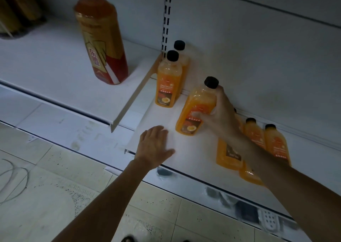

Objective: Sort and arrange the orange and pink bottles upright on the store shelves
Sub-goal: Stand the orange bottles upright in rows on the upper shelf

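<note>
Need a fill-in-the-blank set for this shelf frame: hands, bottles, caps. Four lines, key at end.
1. The right hand grips a tilted orange plastic juice bottle with a ____ cap.
2. The left hand holds ____, fingers straight above the white metal shelf.
3. Beside the beige divider, ____ upright orange bottles stand.
4. The tall amber bottle with the red-gold label stands to the divider's ____.
Missing words: black; nothing; two; left.
</note>
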`<state>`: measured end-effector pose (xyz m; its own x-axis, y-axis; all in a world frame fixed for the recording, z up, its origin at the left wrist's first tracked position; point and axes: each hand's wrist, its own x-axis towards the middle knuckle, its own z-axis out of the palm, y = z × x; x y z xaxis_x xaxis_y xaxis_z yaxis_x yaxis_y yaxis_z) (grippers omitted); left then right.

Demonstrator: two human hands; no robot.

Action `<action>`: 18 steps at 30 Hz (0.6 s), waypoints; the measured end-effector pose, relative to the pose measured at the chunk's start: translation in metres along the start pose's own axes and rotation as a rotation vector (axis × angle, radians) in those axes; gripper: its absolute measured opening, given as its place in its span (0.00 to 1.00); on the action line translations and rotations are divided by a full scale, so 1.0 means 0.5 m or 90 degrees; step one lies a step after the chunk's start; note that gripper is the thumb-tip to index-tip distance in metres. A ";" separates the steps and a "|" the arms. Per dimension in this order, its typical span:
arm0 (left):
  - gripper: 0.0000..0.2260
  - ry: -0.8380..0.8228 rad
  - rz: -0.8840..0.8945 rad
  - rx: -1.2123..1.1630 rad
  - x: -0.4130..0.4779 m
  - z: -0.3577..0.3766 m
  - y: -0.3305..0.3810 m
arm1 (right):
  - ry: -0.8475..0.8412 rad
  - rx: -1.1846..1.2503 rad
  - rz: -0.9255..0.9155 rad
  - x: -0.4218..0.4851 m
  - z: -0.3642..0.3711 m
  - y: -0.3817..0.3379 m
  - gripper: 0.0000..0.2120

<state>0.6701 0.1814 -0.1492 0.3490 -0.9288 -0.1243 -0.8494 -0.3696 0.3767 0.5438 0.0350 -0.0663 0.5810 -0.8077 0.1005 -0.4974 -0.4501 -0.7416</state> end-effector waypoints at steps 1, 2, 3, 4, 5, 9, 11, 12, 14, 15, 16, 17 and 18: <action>0.32 -0.030 0.010 0.017 -0.006 0.002 -0.013 | 0.008 -0.029 -0.004 0.014 0.006 -0.003 0.41; 0.32 -0.048 0.016 0.022 -0.010 0.003 -0.019 | 0.019 -0.052 -0.006 0.031 0.012 -0.008 0.41; 0.32 -0.061 0.021 0.020 -0.011 0.003 -0.021 | 0.032 -0.065 -0.001 0.049 0.018 -0.015 0.41; 0.32 -0.069 0.023 0.011 -0.011 0.002 -0.020 | 0.047 -0.071 0.008 0.067 0.022 -0.021 0.41; 0.32 -0.073 0.022 0.001 -0.008 0.000 -0.019 | 0.059 -0.072 0.016 0.086 0.027 -0.026 0.41; 0.33 -0.088 0.011 -0.031 -0.005 -0.011 -0.018 | 0.104 -0.051 0.043 0.148 0.055 -0.032 0.40; 0.33 -0.094 0.007 -0.044 -0.006 -0.013 -0.018 | 0.128 -0.070 0.054 0.168 0.063 -0.030 0.39; 0.33 -0.095 0.007 -0.047 -0.007 -0.013 -0.017 | 0.133 -0.078 0.058 0.175 0.064 -0.031 0.38; 0.33 -0.097 0.010 -0.044 -0.007 -0.014 -0.017 | 0.139 -0.088 0.050 0.181 0.066 -0.031 0.38; 0.33 -0.099 0.010 -0.039 -0.006 -0.015 -0.017 | 0.149 -0.110 0.046 0.183 0.068 -0.030 0.38; 0.33 -0.103 0.010 -0.034 -0.006 -0.015 -0.017 | 0.162 -0.147 0.051 0.182 0.072 -0.030 0.38; 0.33 -0.110 0.008 -0.030 -0.006 -0.015 -0.016 | 0.177 -0.187 0.063 0.180 0.076 -0.030 0.38; 0.33 -0.119 0.005 -0.028 -0.006 -0.016 -0.015 | 0.189 -0.220 0.079 0.177 0.080 -0.032 0.38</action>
<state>0.6784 0.1870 -0.1443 0.2597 -0.9217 -0.2881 -0.8322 -0.3650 0.4174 0.6289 -0.0144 -0.0721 0.3190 -0.9149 0.2475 -0.7664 -0.4026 -0.5006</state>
